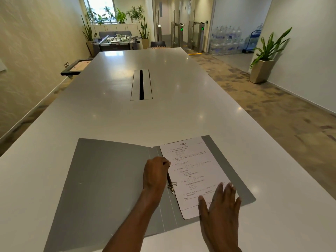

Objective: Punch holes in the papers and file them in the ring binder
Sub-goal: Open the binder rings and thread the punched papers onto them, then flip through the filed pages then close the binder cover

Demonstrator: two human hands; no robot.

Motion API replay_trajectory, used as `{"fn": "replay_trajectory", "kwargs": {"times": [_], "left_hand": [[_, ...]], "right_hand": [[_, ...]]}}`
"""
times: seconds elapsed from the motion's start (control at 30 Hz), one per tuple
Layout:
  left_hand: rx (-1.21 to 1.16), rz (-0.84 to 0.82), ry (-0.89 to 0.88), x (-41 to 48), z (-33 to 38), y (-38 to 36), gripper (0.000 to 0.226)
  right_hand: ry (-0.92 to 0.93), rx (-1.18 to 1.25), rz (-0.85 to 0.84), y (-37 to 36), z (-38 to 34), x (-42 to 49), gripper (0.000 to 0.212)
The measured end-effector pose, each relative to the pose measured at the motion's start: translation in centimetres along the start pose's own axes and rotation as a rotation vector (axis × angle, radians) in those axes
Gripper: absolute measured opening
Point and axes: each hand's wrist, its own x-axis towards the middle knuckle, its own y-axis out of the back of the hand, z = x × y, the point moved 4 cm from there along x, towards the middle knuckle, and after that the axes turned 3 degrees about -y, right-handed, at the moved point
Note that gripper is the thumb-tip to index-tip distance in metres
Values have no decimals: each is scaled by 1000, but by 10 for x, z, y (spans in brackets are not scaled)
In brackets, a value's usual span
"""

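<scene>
Grey ring binder [109, 175] lies open flat on the near end of a long white table [181, 110], left cover bare, spine running away from the person at a slight slant. Papers [196, 171], printed side up, sit on the right cover, with their left edge against the ring mechanism. The lower metal ring [172, 186] shows at that edge and appears to pass through the sheets; the upper ring is hidden. Left hand [155, 173] sits over the spine at the upper part of the mechanism, knuckles up, fingers curled down and a fingertip showing at the sheet's edge. Cannot tell whether it grips the ring, the sheet, or both. Right hand [221, 202] lies flat on the near right corner of the papers, fingers straight and spread, pressing the stack onto the cover. Near edge of the stack is slightly uneven, with a lower sheet showing below the top one. Further along the table: a recessed cable slot [141, 84] at centre. Background: foosball table [116, 40], potted plant [267, 57] by the right wall, stacked water bottles [227, 40].
</scene>
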Motion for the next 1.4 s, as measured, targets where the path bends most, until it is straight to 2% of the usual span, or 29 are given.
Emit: {"fn": "replay_trajectory", "kwargs": {"times": [0.1,0.23,0.27,0.37,0.43,0.5,0.6,0.7,0.8,0.9,0.97,1.03,1.1,1.17,1.23,1.3,1.4], "left_hand": [[-15,14,-13,-7,0,1,32],[-115,-3,-6,-12,7,8,9],[-129,-1,-1,-12,7,10,14],[-201,57,-10,-11,7,17,31],[-235,117,10,-8,10,24,23],[-305,127,75,-3,9,32,18],[-626,63,310,4,3,41,41],[-803,-93,518,3,-5,52,63],[-848,-136,611,1,-13,67,73],[-734,-206,603,-2,-17,73,69],[-703,-255,580,-6,-14,75,56],[-717,-234,587,-7,-12,78,40],[-719,-185,594,-8,-9,82,29],[-706,-146,582,-10,-9,88,24],[-678,-110,552,-12,-11,95,25],[-647,-83,522,-14,-13,102,25],[-593,-65,491,-16,-15,111,23]], "right_hand": [[-1,-44,19,-4,-1,-2,92],[11,-18,38,-5,-4,-3,90],[20,12,30,-5,-5,-2,86],[13,239,-55,-3,-17,1,79],[24,463,-103,4,-29,3,74],[142,584,-117,11,-43,-2,69],[377,599,-127,16,-59,-14,60],[497,570,-201,13,-73,-20,70],[671,396,-92,10,-82,-23,88],[855,371,18,18,-88,-28,82],[982,370,112,31,-95,-33,89],[1031,362,109,38,-96,-34,87],[955,419,39,37,-90,-35,73],[737,590,-140,35,-77,-33,66],[499,642,-71,30,-58,-26,67],[280,432,82,23,-37,-13,74],[39,116,82,16,-13,-1,89]]}}
